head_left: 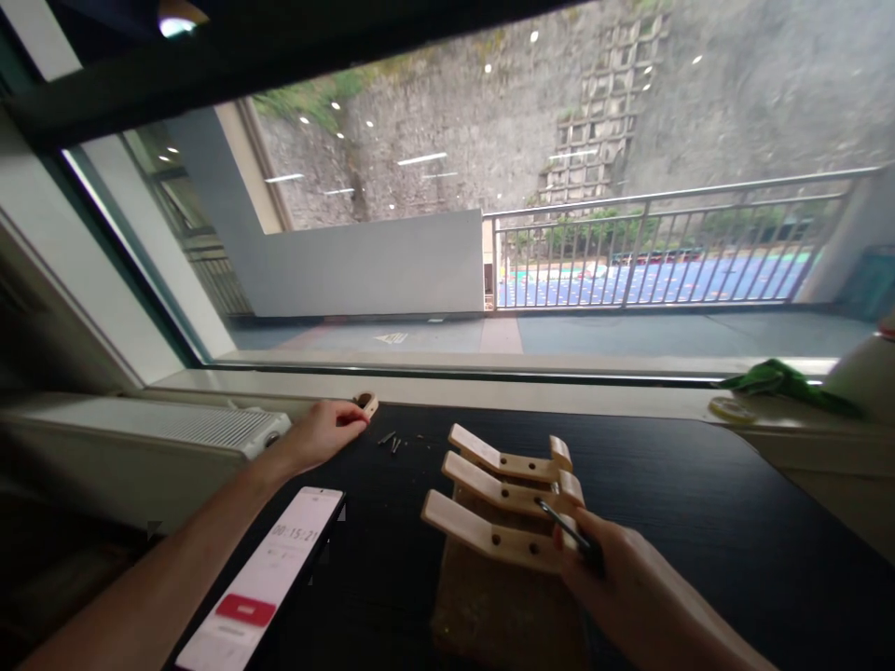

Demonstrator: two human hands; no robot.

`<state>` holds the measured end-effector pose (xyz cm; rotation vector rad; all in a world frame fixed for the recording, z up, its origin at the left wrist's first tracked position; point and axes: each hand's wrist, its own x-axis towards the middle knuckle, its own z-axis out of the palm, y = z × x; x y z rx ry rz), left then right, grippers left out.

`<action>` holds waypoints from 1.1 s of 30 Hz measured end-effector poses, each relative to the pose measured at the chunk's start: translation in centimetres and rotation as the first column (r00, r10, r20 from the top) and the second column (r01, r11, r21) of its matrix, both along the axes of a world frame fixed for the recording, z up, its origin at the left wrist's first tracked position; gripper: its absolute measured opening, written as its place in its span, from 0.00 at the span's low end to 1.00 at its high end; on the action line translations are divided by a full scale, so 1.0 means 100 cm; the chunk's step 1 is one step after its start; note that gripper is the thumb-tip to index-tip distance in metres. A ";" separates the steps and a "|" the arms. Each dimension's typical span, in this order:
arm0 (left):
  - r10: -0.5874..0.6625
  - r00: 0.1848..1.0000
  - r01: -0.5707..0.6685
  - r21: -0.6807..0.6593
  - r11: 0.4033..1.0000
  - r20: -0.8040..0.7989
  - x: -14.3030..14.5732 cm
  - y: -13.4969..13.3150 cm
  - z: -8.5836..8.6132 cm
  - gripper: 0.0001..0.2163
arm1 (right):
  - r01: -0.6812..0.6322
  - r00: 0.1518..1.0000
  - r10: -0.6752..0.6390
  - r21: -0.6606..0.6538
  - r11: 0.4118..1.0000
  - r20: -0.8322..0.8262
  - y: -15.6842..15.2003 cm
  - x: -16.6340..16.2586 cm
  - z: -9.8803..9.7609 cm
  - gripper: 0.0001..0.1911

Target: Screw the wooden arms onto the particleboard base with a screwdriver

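Note:
My left hand (328, 433) is at the table's far left edge, fingers pinched together against a small pale wooden ring-shaped piece (369, 404). What lies between its fingertips is hidden. Several loose screws (392, 442) lie just right of it. My right hand (608, 568) is closed round a screwdriver (563, 522) with a metal shaft and dark handle. Its tip is at a hole in the middle one of three bent wooden hooks (475, 480). The hooks lie side by side, the nearer ones on a brown block (507, 606), each with dark holes.
A phone (269, 578) showing a running timer lies on the black table (657, 466), under my left forearm's right side. Beyond are a window sill (559, 396), a green cloth (783, 384) and a tape roll (731, 408). A white radiator (154, 429) stands left.

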<state>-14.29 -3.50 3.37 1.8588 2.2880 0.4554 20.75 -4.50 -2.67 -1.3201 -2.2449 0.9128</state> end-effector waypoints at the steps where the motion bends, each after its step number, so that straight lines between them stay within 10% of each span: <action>1: 0.011 0.999 -0.012 -0.031 0.999 -0.044 -0.006 0.008 -0.003 0.12 | 0.002 1.000 -0.002 -0.002 1.000 0.008 0.001 0.000 -0.001 0.13; 14: 0.024 0.978 -0.104 -0.383 0.918 -0.208 -0.007 0.060 -0.045 0.14 | -0.005 0.998 0.003 0.021 1.000 0.066 0.001 0.001 -0.003 0.14; 33: 0.081 0.955 -0.141 -0.195 0.971 -0.284 -0.007 0.053 -0.035 0.08 | -0.005 1.000 0.005 0.007 1.000 0.017 -0.001 0.002 -0.002 0.14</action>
